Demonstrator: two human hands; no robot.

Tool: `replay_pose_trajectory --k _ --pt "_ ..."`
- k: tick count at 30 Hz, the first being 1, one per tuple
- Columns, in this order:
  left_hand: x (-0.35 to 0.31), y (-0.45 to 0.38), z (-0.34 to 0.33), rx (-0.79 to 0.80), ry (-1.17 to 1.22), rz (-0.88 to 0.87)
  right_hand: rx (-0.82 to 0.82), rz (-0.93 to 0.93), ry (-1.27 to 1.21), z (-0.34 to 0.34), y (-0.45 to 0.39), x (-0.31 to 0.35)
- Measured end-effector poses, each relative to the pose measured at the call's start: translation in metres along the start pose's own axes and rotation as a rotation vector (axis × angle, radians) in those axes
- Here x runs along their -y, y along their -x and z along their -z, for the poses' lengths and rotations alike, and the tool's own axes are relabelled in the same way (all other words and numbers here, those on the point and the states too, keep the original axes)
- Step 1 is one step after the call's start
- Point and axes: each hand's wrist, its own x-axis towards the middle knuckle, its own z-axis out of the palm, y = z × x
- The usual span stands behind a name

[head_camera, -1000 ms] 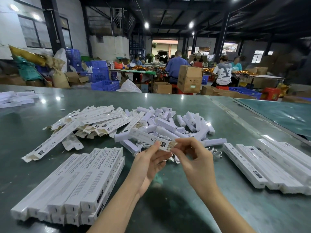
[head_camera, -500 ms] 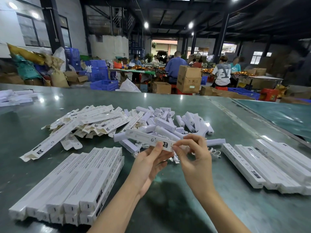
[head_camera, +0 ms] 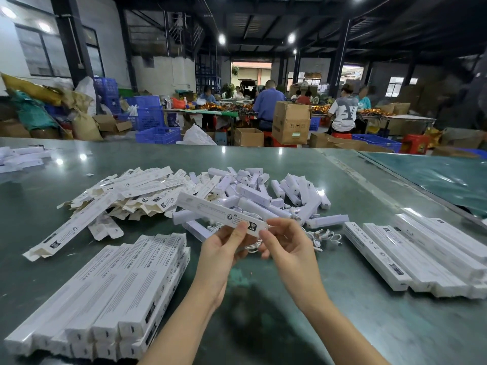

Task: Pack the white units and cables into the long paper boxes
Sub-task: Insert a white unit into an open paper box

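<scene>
Head: green table (head_camera: 263,325) (busy warehouse)

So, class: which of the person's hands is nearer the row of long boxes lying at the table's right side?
Right. The right hand is beside that row of long boxes; the left hand sits farther away, on its other side.
</scene>
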Motion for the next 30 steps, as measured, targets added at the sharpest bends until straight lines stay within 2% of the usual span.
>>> replay_pose_trajectory --k 8,21,30 --pt "-0.0021 -0.0003 -0.0002 0.01 0.016 0.022 0.072 -0.185 -0.207 0.0033 -0.0073 -0.0011" --pt "-0.0005 0.0002 0.0016 0.034 -0.042 0.009 0.088 -0.229 -0.294 0.0044 -0.0049 0.0077" --pt "0.0025 -0.0017 0.0032 0.063 -0.04 -0.008 0.099 -0.175 -0.232 0.0065 -0.0042 0.0053"
